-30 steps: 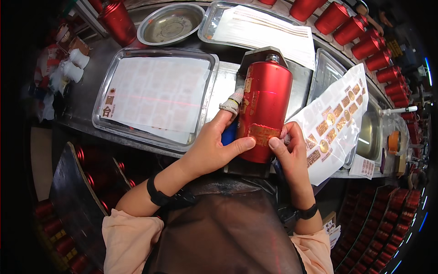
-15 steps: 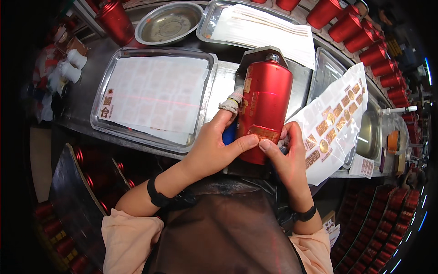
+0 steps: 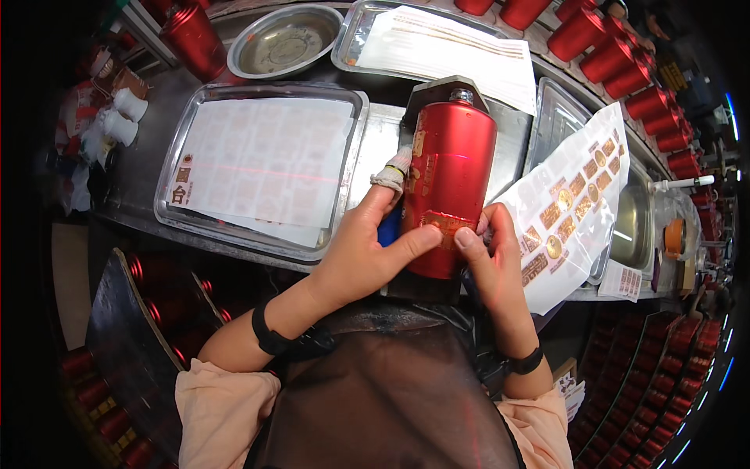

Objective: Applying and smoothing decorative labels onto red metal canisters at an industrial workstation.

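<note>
A glossy red bottle [image 3: 455, 168] with a bare threaded neck lies tilted in front of me, against a dark angular holder [image 3: 445, 83]. Gold decals run along its left side, and a gold label [image 3: 444, 222] sits low on its front. My left hand [image 3: 367, 230] holds the bottle's left side, its thumb pressing the label; a whitish finger cover [image 3: 388, 179] wraps one finger. On the right side my right hand [image 3: 498, 250] is closed around the bottle, thumb at the label's right end, other fingers partly hidden. Beside that hand is a white sheet of gold decals [image 3: 574, 205].
A metal tray [image 3: 162, 205] with white decal sheets lies left. Behind are a round metal bowl [image 3: 337, 31] and another tray [image 3: 344, 48] of sheets. Red bottles [image 3: 605, 59] line the back right. A water-holding basin [image 3: 631, 223] with a white tap [image 3: 687, 182] is far right.
My right thumb has slid right and up along the label, away from the left thumb. The bottle has shifted slightly left. The row of bottles behind has moved along.
</note>
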Demonstrator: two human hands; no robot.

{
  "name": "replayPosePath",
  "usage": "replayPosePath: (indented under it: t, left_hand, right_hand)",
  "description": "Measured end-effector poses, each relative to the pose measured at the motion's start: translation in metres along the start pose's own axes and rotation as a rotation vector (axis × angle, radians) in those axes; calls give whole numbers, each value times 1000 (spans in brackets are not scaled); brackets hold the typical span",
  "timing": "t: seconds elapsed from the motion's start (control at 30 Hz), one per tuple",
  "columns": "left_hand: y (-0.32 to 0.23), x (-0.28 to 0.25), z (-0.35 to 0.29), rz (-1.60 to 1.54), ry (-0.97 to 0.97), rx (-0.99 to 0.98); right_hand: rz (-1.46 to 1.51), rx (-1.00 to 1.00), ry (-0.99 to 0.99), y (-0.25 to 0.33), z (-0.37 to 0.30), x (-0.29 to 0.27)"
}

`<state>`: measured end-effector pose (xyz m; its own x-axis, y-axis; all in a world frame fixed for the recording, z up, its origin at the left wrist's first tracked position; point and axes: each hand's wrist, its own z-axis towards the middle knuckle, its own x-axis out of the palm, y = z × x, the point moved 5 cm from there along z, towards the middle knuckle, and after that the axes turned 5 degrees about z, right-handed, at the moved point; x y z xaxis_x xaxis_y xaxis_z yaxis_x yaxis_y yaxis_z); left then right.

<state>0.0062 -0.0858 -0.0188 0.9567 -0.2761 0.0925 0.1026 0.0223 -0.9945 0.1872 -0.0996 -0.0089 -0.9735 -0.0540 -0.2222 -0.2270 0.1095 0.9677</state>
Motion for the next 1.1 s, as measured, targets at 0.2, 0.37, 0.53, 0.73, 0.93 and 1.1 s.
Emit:
replayPosePath:
  t: [0.2, 0.37, 0.53, 0.73, 0.93, 1.1]
  left_hand:
    - [-4, 2, 1, 100, -5, 2]
    - [-4, -1, 1, -1, 38, -27]
    - [-2, -2, 2, -70, 54, -59]
    - [-7, 5, 0, 102, 21, 22]
    - [-4, 4, 2, 64, 11, 0]
    - [-2, 3, 1, -17, -7, -32]
  right_hand:
    - [74, -22, 45, -4, -1, -2]
    - [7, -22, 54, 4, -2, -1]
    - [-38, -53, 37, 2, -1, -1]
    - [9, -48, 6, 6, -1, 1]
    - [-20, -49, -11, 6, -1, 1]
    - [-1, -28, -22, 6, -2, 4]
